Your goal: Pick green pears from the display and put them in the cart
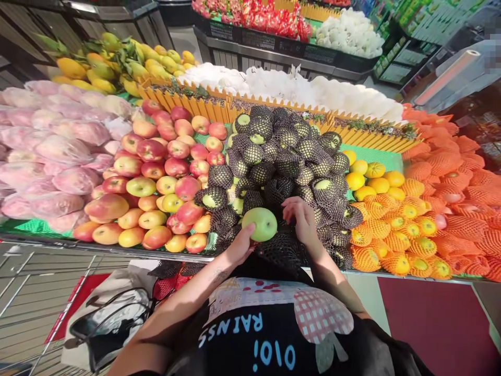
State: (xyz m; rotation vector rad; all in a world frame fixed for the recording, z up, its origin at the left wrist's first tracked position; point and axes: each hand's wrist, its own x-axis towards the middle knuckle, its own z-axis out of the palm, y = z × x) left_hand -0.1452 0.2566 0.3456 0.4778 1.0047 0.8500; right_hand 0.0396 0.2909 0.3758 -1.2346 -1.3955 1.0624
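Note:
My left hand (243, 241) is closed around a bare green apple (260, 224), with the thumb resting on its near-left side. To the right of it, my right hand (302, 216) hovers with its fingers loosely bent and apart, and nothing shows between them. Both hands are over the near part of a heap of green apples in black foam nets (287, 151). A black foam net (282, 248) lies just below and between the hands.
Red and yellow apples (152, 172) lie to the left, beside pink wrapped fruit (58, 151). On the right are yellow fruit in orange nets (395, 230). A low picket fence (188, 102) runs behind the heaps. A shopping cart (23, 292) with a bag (113, 313) stands at lower left.

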